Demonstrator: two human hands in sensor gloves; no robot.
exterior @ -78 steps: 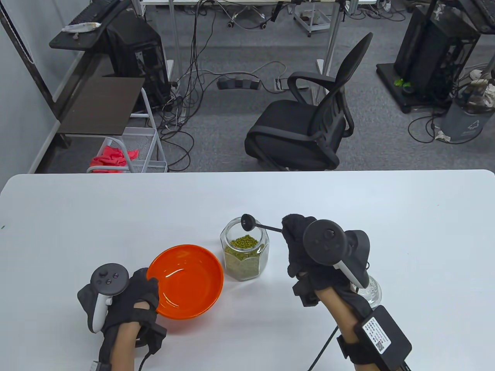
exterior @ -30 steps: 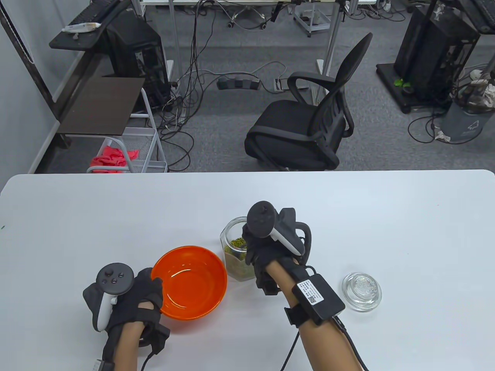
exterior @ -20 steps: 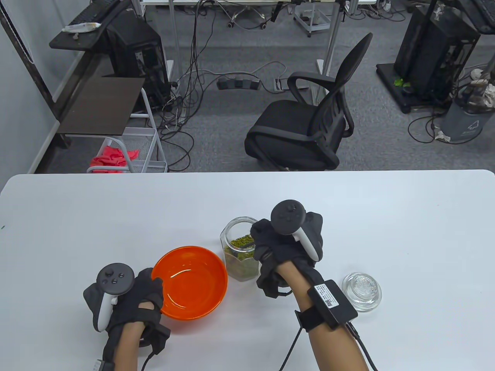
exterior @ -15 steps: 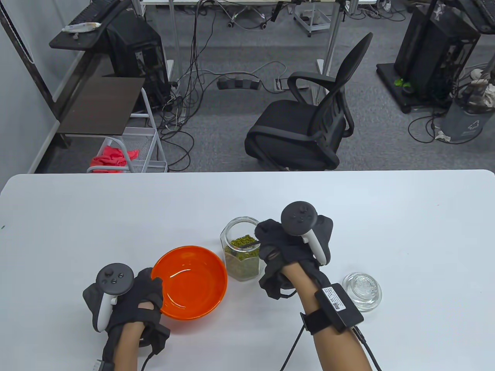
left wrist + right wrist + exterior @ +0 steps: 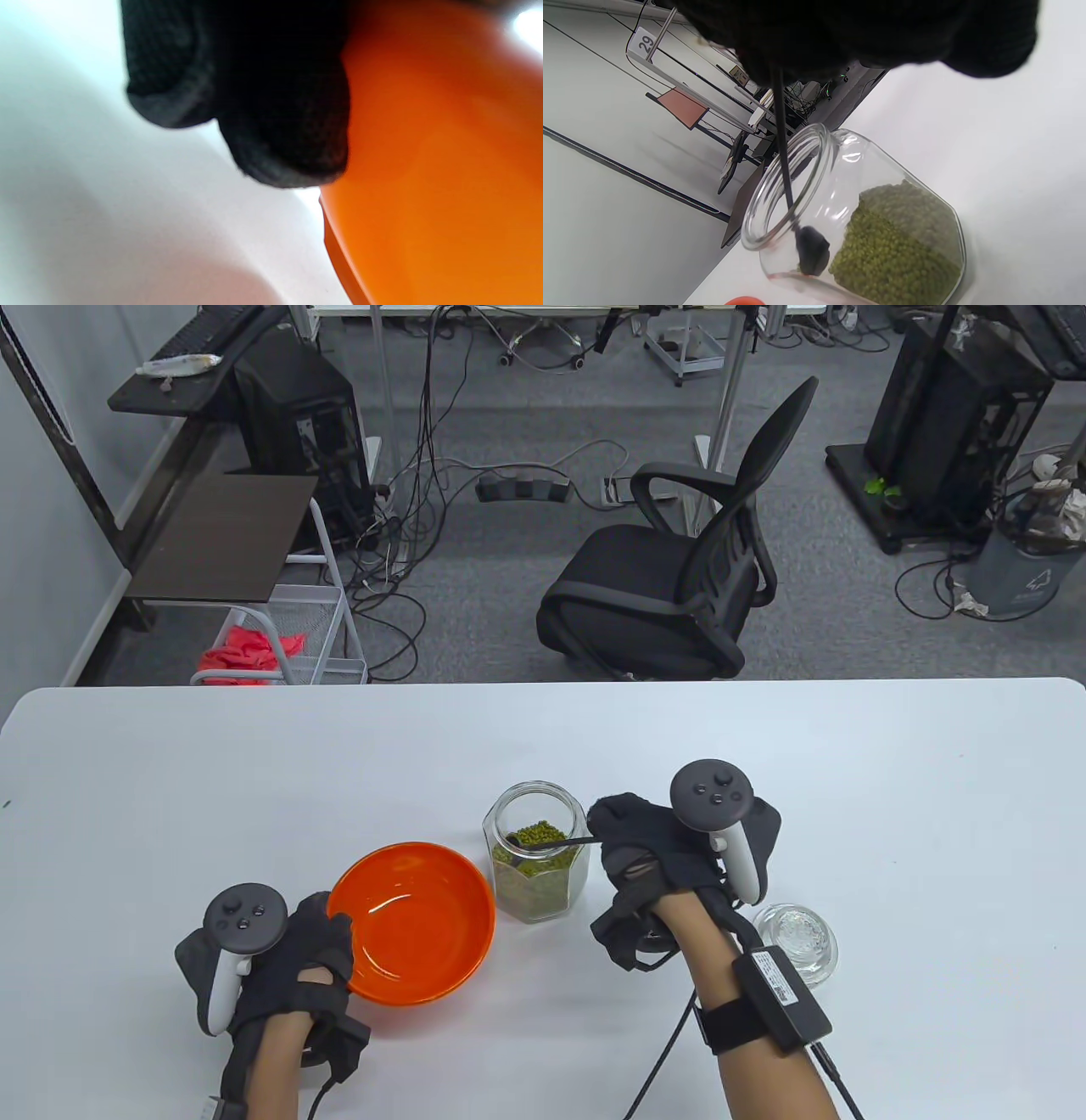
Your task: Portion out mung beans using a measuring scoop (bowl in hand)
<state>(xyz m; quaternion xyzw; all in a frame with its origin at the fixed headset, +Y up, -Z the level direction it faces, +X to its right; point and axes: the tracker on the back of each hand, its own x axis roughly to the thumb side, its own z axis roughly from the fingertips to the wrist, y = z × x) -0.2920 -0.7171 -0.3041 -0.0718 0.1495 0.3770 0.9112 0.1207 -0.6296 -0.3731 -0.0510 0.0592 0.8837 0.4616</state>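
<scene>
1. Left hand (image 5: 288, 959), gloved in black with a tracker on its back, near the left of the table (image 5: 170, 780). Its fingers (image 5: 280, 127) curl around the near-left rim of the orange bowl (image 5: 411, 922) and grip it; the left wrist view shows fingertips pressed against the bowl's outer wall.
2. Orange bowl, shallow and round, with nothing visible inside. Whether it rests on the table or sits just above it cannot be told.
3. Glass jar (image 5: 536, 861), just right of the bowl, open at the mouth, upright, roughly half filled with green mung beans (image 5: 895, 237).
4. Measuring scoop (image 5: 811, 254), black with a thin handle. Its handle passes over the jar's right rim and its small head sits inside the jar at the surface of the beans.
5. Right hand (image 5: 653, 857), just right of the jar. Its fingers close in a pinch on the far end of the scoop handle; the exact finger arrangement is hidden by the glove.
6. Glass lid (image 5: 802, 942), lying on the table to the right, partly covered by the right wrist.
</scene>
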